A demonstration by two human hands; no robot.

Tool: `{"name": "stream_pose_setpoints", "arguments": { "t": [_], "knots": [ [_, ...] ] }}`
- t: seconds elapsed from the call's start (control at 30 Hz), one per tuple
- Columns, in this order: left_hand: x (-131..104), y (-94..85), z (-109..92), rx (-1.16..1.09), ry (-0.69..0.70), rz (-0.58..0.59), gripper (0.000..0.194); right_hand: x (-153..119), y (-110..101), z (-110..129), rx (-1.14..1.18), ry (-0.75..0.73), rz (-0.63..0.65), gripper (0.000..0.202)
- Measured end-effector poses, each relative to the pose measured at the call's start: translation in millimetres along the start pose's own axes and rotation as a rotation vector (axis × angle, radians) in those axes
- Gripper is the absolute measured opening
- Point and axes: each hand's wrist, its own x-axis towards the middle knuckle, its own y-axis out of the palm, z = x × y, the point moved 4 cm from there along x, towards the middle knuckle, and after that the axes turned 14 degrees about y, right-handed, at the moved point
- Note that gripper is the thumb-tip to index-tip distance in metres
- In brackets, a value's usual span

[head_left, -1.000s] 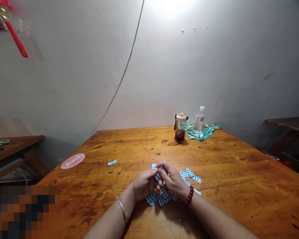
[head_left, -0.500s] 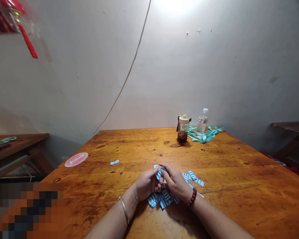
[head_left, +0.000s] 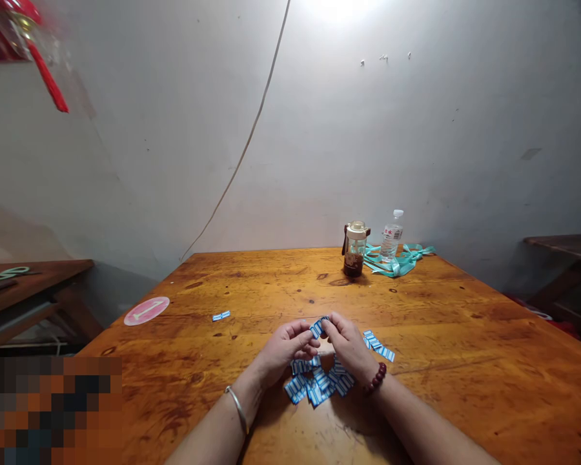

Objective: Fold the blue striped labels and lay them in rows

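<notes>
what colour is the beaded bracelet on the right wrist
The beaded bracelet is dark red, close to maroon, seen best in the head view.

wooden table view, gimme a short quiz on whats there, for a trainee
1. True or false: the fingers of the right hand hold a blue-and-white strip.
2. Multiple choice: which item has dark brown contents?
a) the water bottle with the white cap
b) the drinking bottle with the brown strap
c) neither
3. Fill in the blank: the pink disc on the wooden table is marked with the numeral ____.

Key: 1 true; 2 b; 3 1
</notes>
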Motion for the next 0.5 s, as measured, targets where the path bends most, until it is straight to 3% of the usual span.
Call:
{"name": "stream_pose_setpoints", "arguments": {
  "t": [0.33,0.5],
  "knots": [
    [2.3,0.6,7.2,-0.040,0.002,-0.027,0.023,-3.7,10.0,0.7,-0.015,-0.017,0.096,0.023],
    [3.6,-2.5,6.1,0.058,0.030,-0.059,0.022,-2.8,3.7,3.4,-0.171,-0.060,-0.043,0.021]
  ]
}}
